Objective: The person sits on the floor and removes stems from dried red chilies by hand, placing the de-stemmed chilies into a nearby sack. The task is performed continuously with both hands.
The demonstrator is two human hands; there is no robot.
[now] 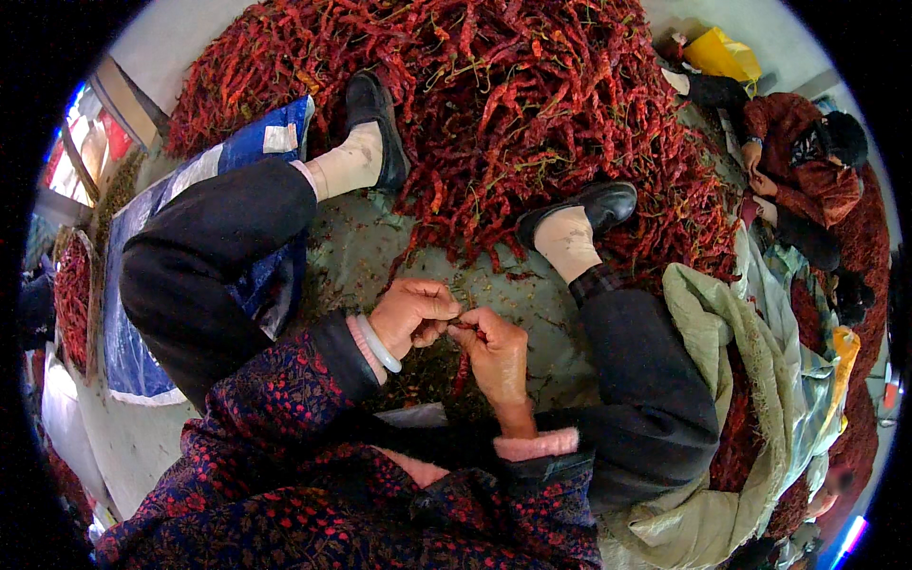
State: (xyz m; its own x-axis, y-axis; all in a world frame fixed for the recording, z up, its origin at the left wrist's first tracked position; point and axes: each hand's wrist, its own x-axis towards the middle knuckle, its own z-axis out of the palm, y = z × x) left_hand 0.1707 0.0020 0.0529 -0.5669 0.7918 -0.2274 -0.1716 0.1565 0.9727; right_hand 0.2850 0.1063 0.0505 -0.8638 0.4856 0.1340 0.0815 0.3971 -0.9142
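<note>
My left hand (407, 313), with a pale bangle (385, 351) at the wrist, pinches the stem end of a dried red chilli (461, 372) between thumb and forefinger. My right hand (489, 366) is closed round the same chilli just beside it, thumb and fingertips almost meeting the left's. The chilli hangs below the fingers, partly hidden by them. Bits of stem and debris (427, 380) lie on the floor (366, 237) beneath both hands. A large heap of dried red chillies (503, 123) rises beyond my feet.
My bent legs frame the work area. A blue and white sack (157, 332) lies left, a chilli-filled basket (73, 304) beyond it. Pale green sacking (760, 399) lies right. A yellow bag (722, 57) and another person (798, 190) in rust-coloured clothes are at upper right.
</note>
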